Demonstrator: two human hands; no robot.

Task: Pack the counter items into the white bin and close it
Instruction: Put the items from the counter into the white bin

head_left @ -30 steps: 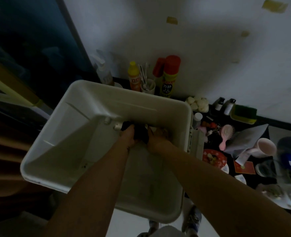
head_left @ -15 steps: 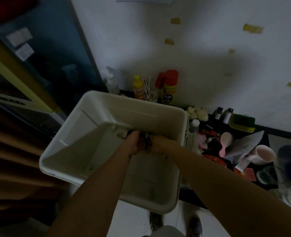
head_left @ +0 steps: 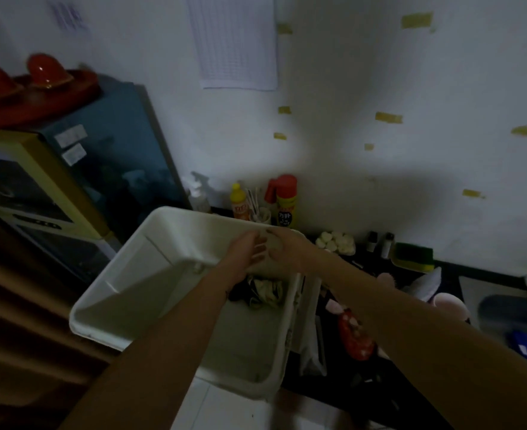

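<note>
My left hand (head_left: 250,251): over the far right part of the white bin (head_left: 150,283), fingers fairly straight and pointing right. I see nothing in them.
My right hand (head_left: 285,251): touching the left hand, above the bin's right wall. Its fingers are loosely bent and blurred, so I cannot tell whether they pinch anything.
In the bin: a dark and pale bundle (head_left: 263,290), soft-looking, lies on the bin floor against the right wall. It is below both hands and apart from them.
Bin: open and otherwise bare inside. What it rests on is hidden.
Lid: a white panel (head_left: 312,321) stands on edge just beside the bin's right wall. I take it for the lid but am not sure.
Not yet packed, right side: the red plate (head_left: 356,339), pink mug (head_left: 448,308), hairbrush (head_left: 386,279), green sponge (head_left: 414,257) and white round pieces (head_left: 336,242) sit on the dark counter (head_left: 343,383).
Not yet packed, far side: the yellow bottle (head_left: 237,201) and red-capped can (head_left: 285,200) stand against the wall beyond the bin's far rim.
What the next reach turns on: nearly everything unpacked lies to the right of my hands, across the bin's right wall, so my right hand is the nearer one.
Bin's long axis: it seems to run near to far, so its long right side faces the counter and items can come straight over it.
Progress: early, I judge, with one bundle in and the counter crowded.
</note>
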